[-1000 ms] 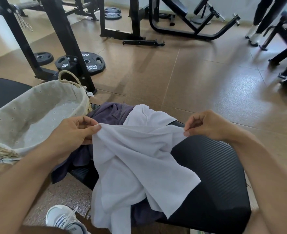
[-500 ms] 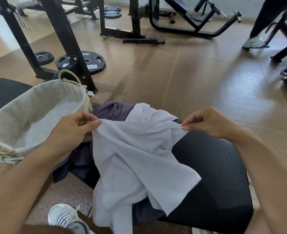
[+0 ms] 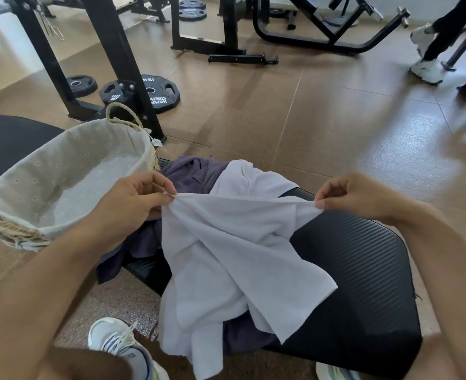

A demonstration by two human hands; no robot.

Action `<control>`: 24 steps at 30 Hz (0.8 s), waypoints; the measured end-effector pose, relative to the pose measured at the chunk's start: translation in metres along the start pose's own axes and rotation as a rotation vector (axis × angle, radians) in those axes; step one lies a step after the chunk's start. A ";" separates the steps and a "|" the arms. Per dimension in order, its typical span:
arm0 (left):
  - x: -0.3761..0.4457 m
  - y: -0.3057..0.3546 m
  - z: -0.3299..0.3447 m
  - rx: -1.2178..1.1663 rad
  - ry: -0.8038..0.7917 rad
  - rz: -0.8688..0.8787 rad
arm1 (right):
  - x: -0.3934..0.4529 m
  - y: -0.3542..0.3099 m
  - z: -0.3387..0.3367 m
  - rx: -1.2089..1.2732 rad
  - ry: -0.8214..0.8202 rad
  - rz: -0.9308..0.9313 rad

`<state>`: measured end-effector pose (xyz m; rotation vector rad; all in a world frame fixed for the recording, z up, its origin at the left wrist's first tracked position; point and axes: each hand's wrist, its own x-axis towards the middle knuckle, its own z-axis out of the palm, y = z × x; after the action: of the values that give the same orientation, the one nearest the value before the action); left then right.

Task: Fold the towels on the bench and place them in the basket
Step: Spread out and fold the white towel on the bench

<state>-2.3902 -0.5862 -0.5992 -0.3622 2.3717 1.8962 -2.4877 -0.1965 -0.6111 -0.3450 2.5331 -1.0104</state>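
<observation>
Here, seen from a head-worn camera looking down: two bare hands stretching the top edge of a white towel (image 3: pixel 226 250) above a black padded bench (image 3: pixel 363 283). Left hand (image 3: pixel 133 204) pinching one end of that edge between thumb and curled fingers; right hand (image 3: pixel 355 196) pinching the other end the same way. Held edge running left to right, roughly level and fairly taut. Rest of the towel hanging down and toward the viewer, rumpled, one corner pointing to the lower right over the bench pad, another fold trailing off the near-left side of the bench toward the floor. Long axis hard to judge because of the bunching.

Beneath it, a purple towel (image 3: pixel 196 174) in a crumpled heap on the bench, mostly covered; only its far part and dark patches at the left and near sides visible, shape unclear.

To the left, just beside the towels, a cloth-lined woven basket (image 3: pixel 15 215) with a rope handle, its near-left rim cut off by the left forearm, resting on another black pad.

On the brown floor beyond: black weight plates (image 3: pixel 157 91) beside black rack posts (image 3: pixel 116 50). Top right, a second person's legs in dark trousers and white shoes (image 3: pixel 426 69), blurred and cut off by the frame edge. Bottom edge, one pale sneaker (image 3: pixel 116 344) fully visible, another only a sliver.
</observation>
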 end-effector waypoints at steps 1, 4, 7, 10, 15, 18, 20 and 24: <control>0.000 -0.001 0.001 0.009 0.005 0.006 | 0.000 0.000 0.001 0.014 -0.003 -0.001; -0.002 -0.002 0.003 0.060 0.040 0.051 | -0.002 -0.003 0.004 0.049 -0.019 -0.010; -0.006 0.000 0.004 0.102 0.052 0.091 | -0.003 -0.007 0.004 0.056 -0.025 -0.006; -0.008 0.002 0.003 0.063 0.060 0.086 | -0.004 -0.009 0.003 0.033 -0.056 -0.004; -0.010 0.006 -0.002 0.102 0.057 0.084 | -0.004 -0.011 0.001 0.026 -0.040 -0.007; -0.008 0.005 -0.006 0.136 0.070 0.088 | -0.004 -0.015 0.003 0.002 -0.017 0.005; -0.006 0.004 -0.009 0.178 0.060 0.103 | -0.003 -0.015 0.004 -0.012 0.018 -0.001; -0.004 0.005 -0.019 0.266 -0.007 0.157 | -0.003 -0.012 -0.003 -0.008 0.046 -0.043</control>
<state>-2.3859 -0.6028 -0.5892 -0.1513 2.6730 1.6013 -2.4851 -0.2024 -0.5998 -0.3846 2.5813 -1.0356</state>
